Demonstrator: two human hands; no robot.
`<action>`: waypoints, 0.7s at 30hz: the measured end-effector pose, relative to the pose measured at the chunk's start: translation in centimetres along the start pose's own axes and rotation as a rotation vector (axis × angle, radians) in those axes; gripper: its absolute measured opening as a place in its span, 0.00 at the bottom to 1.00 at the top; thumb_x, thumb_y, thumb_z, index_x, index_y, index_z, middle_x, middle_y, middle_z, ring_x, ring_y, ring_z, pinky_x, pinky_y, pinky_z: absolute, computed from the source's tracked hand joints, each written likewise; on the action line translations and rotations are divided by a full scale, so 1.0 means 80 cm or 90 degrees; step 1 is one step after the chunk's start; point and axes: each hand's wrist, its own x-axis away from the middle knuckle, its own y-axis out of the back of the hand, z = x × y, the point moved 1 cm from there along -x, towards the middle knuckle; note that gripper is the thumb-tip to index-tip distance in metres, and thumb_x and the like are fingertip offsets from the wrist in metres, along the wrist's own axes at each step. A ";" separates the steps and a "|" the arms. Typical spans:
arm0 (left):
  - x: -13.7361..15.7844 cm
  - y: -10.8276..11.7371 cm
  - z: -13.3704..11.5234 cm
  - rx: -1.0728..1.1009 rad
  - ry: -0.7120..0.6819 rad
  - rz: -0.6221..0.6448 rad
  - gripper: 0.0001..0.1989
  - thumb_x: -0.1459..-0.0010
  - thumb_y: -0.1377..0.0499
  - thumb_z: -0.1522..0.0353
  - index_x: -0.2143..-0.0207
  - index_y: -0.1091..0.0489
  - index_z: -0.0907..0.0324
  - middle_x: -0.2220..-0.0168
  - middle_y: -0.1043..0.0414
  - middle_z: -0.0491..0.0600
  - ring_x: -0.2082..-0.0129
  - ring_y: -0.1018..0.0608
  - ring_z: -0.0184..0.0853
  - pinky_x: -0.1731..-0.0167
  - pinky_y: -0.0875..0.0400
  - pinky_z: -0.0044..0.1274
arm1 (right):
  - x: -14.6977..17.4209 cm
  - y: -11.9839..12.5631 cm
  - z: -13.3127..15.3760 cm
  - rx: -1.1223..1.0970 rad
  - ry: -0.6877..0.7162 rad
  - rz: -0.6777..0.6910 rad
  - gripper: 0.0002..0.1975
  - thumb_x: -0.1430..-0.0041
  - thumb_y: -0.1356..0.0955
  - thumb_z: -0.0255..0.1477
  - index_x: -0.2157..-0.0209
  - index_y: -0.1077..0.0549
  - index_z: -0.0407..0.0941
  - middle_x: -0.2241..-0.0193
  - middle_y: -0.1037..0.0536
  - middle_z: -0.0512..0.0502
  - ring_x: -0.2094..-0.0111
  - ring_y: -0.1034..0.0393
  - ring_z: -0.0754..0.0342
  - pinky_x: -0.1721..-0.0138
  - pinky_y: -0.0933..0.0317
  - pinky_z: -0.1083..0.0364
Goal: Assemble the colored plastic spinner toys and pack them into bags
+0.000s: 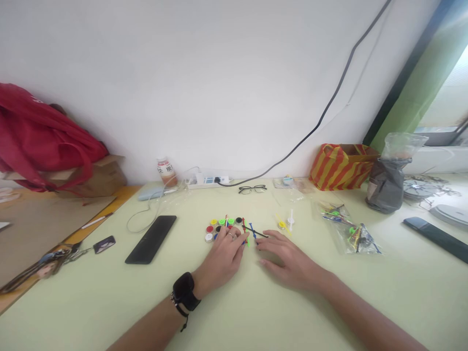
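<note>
My left hand [224, 254] lies over a cluster of small round plastic pieces, its fingers stretched forward and hiding some of them. Around its fingertips are a yellow disc [214, 222], a red disc [209, 229], a white disc [208, 238] and a black disc [239, 220]. My right hand [287, 258] has its fingers apart, with the fingertips near a thin black stick [260, 233] and a blue stick [252, 230]. Between the hands lie a red stick [243, 223] and a green stick [247, 239]. No piece is visibly gripped by either hand.
To the right sit a yellow piece [281, 224], a white piece [291, 221] and clear bags of parts [358, 239]. A black phone [151, 240] lies left. Glasses [252, 189], a power strip [208, 182], a bottle [166, 172] and a striped bag [334, 168] stand behind.
</note>
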 end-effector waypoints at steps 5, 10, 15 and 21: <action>0.002 -0.003 -0.003 -0.003 -0.030 0.022 0.24 0.28 0.54 0.72 0.34 0.35 0.49 0.55 0.32 0.53 0.55 0.34 0.43 0.48 0.31 0.40 | -0.002 0.004 0.010 -0.086 0.024 0.003 0.10 0.37 0.32 0.24 0.55 0.24 0.48 0.55 0.19 0.44 0.45 0.31 0.43 0.42 0.34 0.43; 0.001 -0.004 -0.002 -0.012 -0.037 0.014 0.24 0.28 0.54 0.72 0.34 0.35 0.49 0.56 0.34 0.54 0.56 0.34 0.43 0.49 0.31 0.40 | -0.002 0.002 0.009 -0.074 0.018 -0.041 0.15 0.35 0.33 0.25 0.48 0.25 0.48 0.54 0.21 0.40 0.48 0.30 0.44 0.48 0.31 0.45; 0.002 -0.005 -0.001 -0.020 -0.022 0.027 0.25 0.28 0.55 0.74 0.34 0.37 0.49 0.55 0.35 0.53 0.55 0.35 0.44 0.48 0.32 0.40 | -0.002 -0.001 0.006 0.025 0.027 -0.025 0.17 0.32 0.36 0.25 0.44 0.25 0.49 0.45 0.26 0.38 0.43 0.36 0.41 0.41 0.36 0.39; 0.003 -0.006 0.000 -0.009 -0.020 0.004 0.23 0.29 0.53 0.73 0.37 0.33 0.51 0.55 0.34 0.54 0.54 0.34 0.44 0.49 0.31 0.40 | -0.001 -0.006 0.001 -0.057 0.025 -0.032 0.11 0.33 0.35 0.21 0.60 0.23 0.48 0.52 0.23 0.41 0.46 0.33 0.45 0.48 0.31 0.44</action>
